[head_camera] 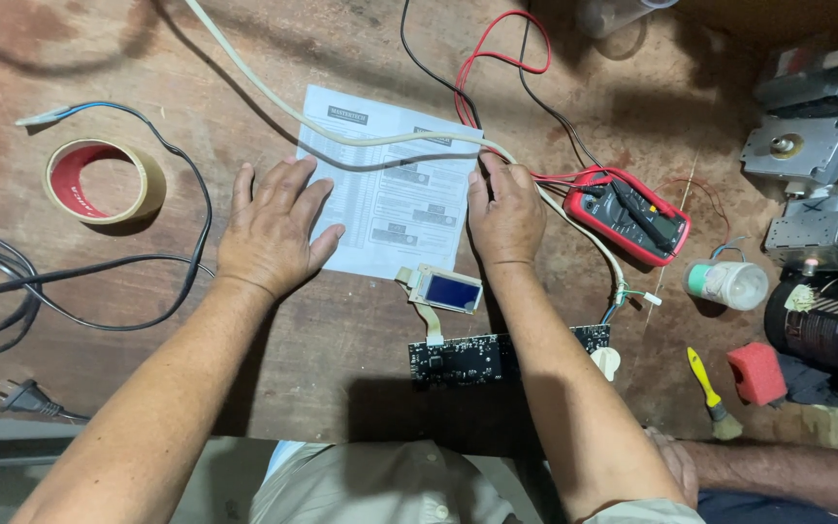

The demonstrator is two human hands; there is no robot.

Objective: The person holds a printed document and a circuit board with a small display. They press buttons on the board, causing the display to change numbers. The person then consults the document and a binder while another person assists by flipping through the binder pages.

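- A black power cord (99,267) loops across the far left of the worn wooden surface (196,58), its plug (21,396) lying near the front edge.
- A roll of tape (105,180) with a red core lies flat inside the cord's curve.
- The left hand (273,228) rests palm down, fingers spread and gripping nothing, its fingertips on the left edge of a printed paper sheet (395,189).
- A cream cable (341,131) runs diagonally over the top of the sheet.
- A small blue display module (448,289) lies just below the sheet, joined by a ribbon to a dark circuit board (463,357) near the front edge.
- The right hand (506,218) lies flat on the sheet's right edge, fingers together, over the cream cable; whether it pinches the cable cannot be told.
- A red multimeter (628,215) sits just right of that hand, red and black leads trailing upward.
- Further right lie a white bottle (729,283), a yellow-handled brush (710,396) and a red sponge (757,372).
- Another person's hand (676,466) rests at the lower right.
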